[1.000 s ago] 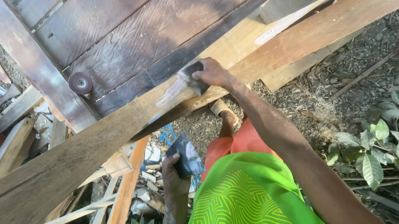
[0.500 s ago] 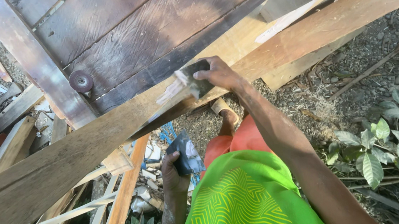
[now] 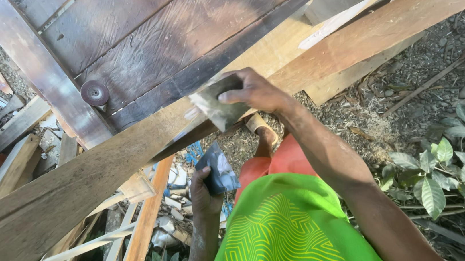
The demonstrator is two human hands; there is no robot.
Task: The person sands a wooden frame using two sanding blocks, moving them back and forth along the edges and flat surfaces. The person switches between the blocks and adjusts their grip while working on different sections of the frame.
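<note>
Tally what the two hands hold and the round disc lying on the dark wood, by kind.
Sanding sheets: 2, one in the right hand pressed on the plank, sheet; one in the left hand, sheet.
Round discs: 1, on the dark panel.
Total: 3.

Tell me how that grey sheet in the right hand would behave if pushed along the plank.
The grey sheet looks thin and bent under the right hand, so probably floppy and light. Pressed flat on the plank, it would likely drag rather than slide.
</note>
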